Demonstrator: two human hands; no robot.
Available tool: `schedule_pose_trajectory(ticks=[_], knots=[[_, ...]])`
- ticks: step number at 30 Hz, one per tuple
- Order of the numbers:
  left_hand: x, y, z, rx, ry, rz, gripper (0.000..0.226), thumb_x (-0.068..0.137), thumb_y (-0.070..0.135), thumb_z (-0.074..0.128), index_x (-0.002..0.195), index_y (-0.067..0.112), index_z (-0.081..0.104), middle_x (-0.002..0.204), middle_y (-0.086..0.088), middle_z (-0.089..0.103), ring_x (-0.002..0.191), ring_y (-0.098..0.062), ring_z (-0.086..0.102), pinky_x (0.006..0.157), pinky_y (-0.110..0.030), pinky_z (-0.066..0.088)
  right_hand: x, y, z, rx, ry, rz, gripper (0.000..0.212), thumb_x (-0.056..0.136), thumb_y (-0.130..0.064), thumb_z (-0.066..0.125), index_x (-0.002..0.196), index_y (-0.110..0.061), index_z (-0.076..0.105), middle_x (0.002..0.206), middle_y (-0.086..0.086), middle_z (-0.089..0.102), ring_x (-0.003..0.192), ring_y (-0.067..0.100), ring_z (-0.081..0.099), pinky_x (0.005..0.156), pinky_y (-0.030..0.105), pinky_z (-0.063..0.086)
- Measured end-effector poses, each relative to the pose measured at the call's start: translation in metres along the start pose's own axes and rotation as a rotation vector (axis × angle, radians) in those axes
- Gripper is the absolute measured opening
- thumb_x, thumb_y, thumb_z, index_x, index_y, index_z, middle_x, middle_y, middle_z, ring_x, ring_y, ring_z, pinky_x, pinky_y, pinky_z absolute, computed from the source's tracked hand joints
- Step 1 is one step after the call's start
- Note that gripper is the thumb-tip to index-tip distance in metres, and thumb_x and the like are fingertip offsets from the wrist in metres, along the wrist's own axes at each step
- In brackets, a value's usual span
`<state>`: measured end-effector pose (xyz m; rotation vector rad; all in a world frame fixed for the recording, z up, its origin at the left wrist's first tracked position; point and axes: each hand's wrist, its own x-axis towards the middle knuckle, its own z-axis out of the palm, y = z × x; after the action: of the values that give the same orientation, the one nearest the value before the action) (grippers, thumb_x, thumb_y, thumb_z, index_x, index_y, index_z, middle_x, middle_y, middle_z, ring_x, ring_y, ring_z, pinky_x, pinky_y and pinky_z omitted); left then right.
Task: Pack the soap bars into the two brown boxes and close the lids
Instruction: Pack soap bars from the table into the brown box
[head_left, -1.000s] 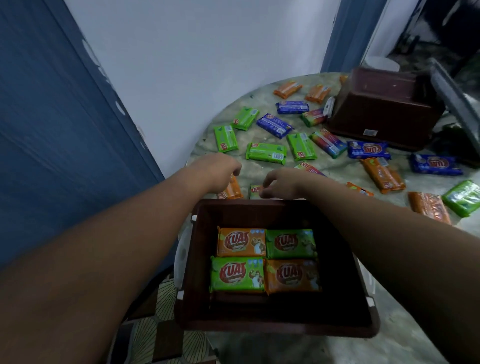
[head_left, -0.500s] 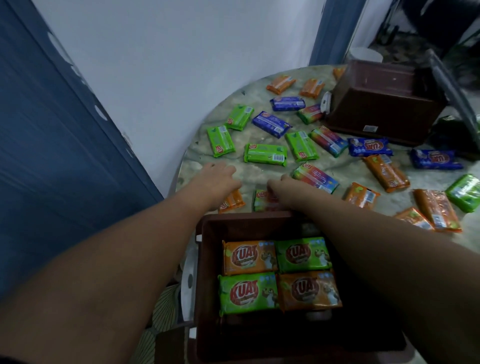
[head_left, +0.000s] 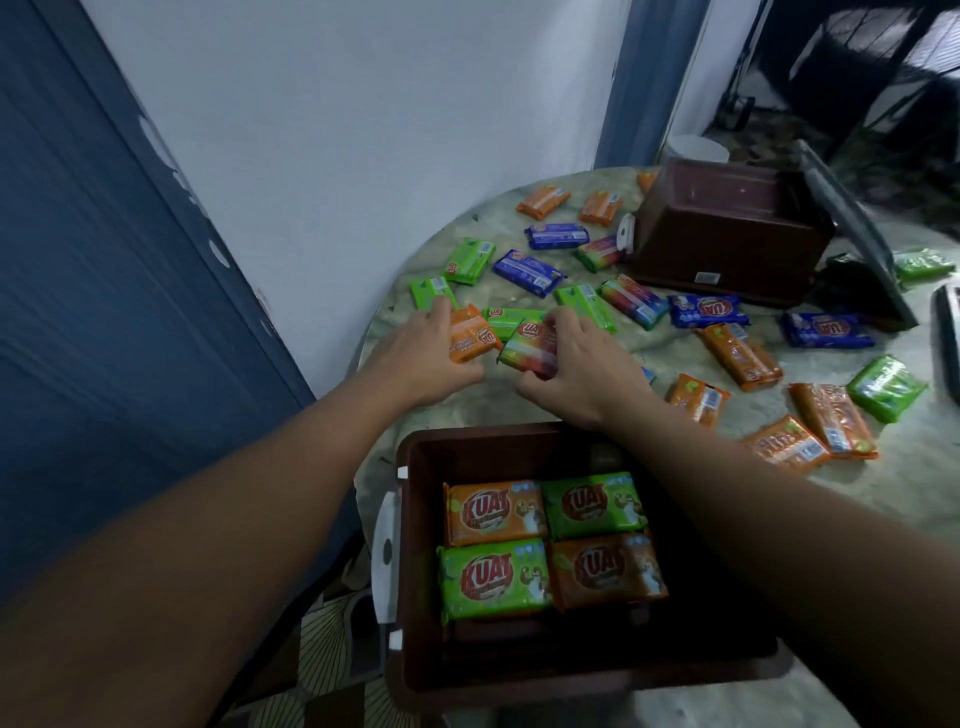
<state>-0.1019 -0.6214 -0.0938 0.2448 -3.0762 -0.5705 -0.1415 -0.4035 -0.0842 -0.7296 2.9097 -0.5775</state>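
A brown box (head_left: 415, 571) stands open in front of me with several orange and green soap bars lying flat inside. Just beyond it, my left hand (head_left: 421, 353) grips an orange soap bar (head_left: 470, 332), lifted off the table. Beside it my right hand (head_left: 582, 364) holds a multicoloured soap bar (head_left: 530, 345), also raised. A second brown box (head_left: 727, 244) sits at the far right of the round table (head_left: 675, 353), its lid (head_left: 852, 234) tilted open. Several loose bars in green, blue and orange lie scattered over the table.
A white wall and a blue door panel (head_left: 104, 312) stand to the left. The table edge curves close to the wall. A white latch (head_left: 387, 556) sticks out of the near box's left side. A dark object (head_left: 948, 338) lies at the right edge.
Both hands have picked a bar off the table and lifted it: the left the orange one, the right the multicoloured one. The camera view has shifted slightly.
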Motion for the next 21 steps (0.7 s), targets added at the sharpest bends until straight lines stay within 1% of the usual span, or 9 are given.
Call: schedule_pose_trajectory(ticks=[2, 4, 7, 8, 10, 13, 16, 19, 21], knots=[[-0.012, 0.01, -0.008, -0.001, 0.059, 0.015, 0.082, 0.068, 0.063, 0.064, 0.132, 0.024, 0.032, 0.123, -0.006, 0.053, 0.103, -0.03, 0.058, 0.083, -0.047, 0.053, -0.015, 0.001, -0.001, 0.036, 0.095, -0.026, 0.076, 0.079, -0.064, 0.06, 0.138, -0.021, 0.041, 0.124, 0.005, 0.054, 0.11, 0.026, 0.054, 0.087, 0.04, 0.048], [-0.029, 0.02, -0.01, -0.014, 0.122, 0.029, 0.077, 0.072, 0.054, 0.067, 0.133, 0.024, 0.033, 0.125, -0.008, 0.052, 0.104, -0.032, 0.058, 0.084, -0.046, 0.052, -0.03, 0.003, -0.005, 0.079, 0.171, -0.054, 0.075, 0.08, -0.06, 0.065, 0.14, -0.021, 0.04, 0.125, 0.004, 0.053, 0.111, 0.024, 0.053, 0.085, 0.036, 0.044], [-0.061, 0.037, -0.006, -0.04, 0.196, 0.063, 0.076, 0.076, 0.046, 0.071, 0.138, 0.023, 0.033, 0.128, -0.01, 0.052, 0.106, -0.031, 0.057, 0.08, -0.04, 0.049, -0.057, 0.011, -0.013, 0.086, 0.201, -0.141, 0.076, 0.081, -0.055, 0.069, 0.143, -0.021, 0.04, 0.128, 0.002, 0.052, 0.115, 0.021, 0.051, 0.093, 0.035, 0.045], [-0.074, 0.041, -0.003, -0.041, 0.213, 0.075, 0.077, 0.076, 0.045, 0.072, 0.138, 0.023, 0.033, 0.128, -0.009, 0.053, 0.106, -0.03, 0.057, 0.077, -0.037, 0.046, -0.067, 0.014, -0.016, 0.088, 0.175, -0.169, 0.077, 0.081, -0.054, 0.07, 0.143, -0.022, 0.039, 0.128, 0.001, 0.052, 0.114, 0.019, 0.05, 0.093, 0.033, 0.044], [-0.101, 0.048, 0.003, -0.05, 0.234, 0.094, 0.078, 0.077, 0.041, 0.075, 0.138, 0.023, 0.03, 0.125, -0.009, 0.054, 0.103, -0.027, 0.057, 0.075, -0.034, 0.043, -0.085, 0.024, -0.022, 0.105, 0.096, -0.216, 0.076, 0.081, -0.055, 0.072, 0.143, -0.025, 0.038, 0.128, -0.002, 0.052, 0.111, 0.015, 0.051, 0.088, 0.03, 0.042], [-0.136, 0.055, 0.014, -0.011, 0.197, 0.144, 0.073, 0.08, 0.039, 0.076, 0.133, 0.023, 0.027, 0.12, -0.007, 0.051, 0.101, -0.023, 0.053, 0.075, -0.035, 0.043, -0.107, 0.038, -0.027, 0.111, -0.111, -0.249, 0.073, 0.08, -0.056, 0.075, 0.137, -0.032, 0.036, 0.12, -0.01, 0.055, 0.102, 0.013, 0.059, 0.084, 0.033, 0.051], [-0.155, 0.053, 0.029, 0.116, 0.081, 0.215, 0.064, 0.086, 0.044, 0.071, 0.132, 0.024, 0.031, 0.123, 0.0, 0.044, 0.107, -0.018, 0.045, 0.084, -0.031, 0.035, -0.117, 0.048, -0.022, -0.019, -0.247, -0.319, 0.076, 0.077, -0.059, 0.075, 0.137, -0.032, 0.038, 0.124, -0.01, 0.059, 0.102, 0.015, 0.061, 0.083, 0.037, 0.054], [-0.163, 0.05, 0.041, 0.25, 0.011, 0.327, 0.051, 0.093, 0.05, 0.061, 0.133, 0.025, 0.041, 0.124, 0.003, 0.046, 0.109, -0.018, 0.047, 0.098, -0.036, 0.04, -0.119, 0.056, -0.014, -0.189, -0.262, -0.37, 0.079, 0.077, -0.063, 0.069, 0.142, -0.035, 0.035, 0.125, -0.01, 0.057, 0.103, 0.016, 0.062, 0.076, 0.034, 0.052], [-0.163, 0.048, 0.047, 0.299, -0.006, 0.378, 0.042, 0.098, 0.05, 0.055, 0.131, 0.025, 0.047, 0.127, 0.002, 0.049, 0.111, -0.02, 0.05, 0.105, -0.037, 0.039, -0.117, 0.059, -0.008, -0.233, -0.242, -0.367, 0.08, 0.078, -0.065, 0.066, 0.145, -0.037, 0.033, 0.124, -0.009, 0.056, 0.104, 0.018, 0.063, 0.077, 0.036, 0.054]])
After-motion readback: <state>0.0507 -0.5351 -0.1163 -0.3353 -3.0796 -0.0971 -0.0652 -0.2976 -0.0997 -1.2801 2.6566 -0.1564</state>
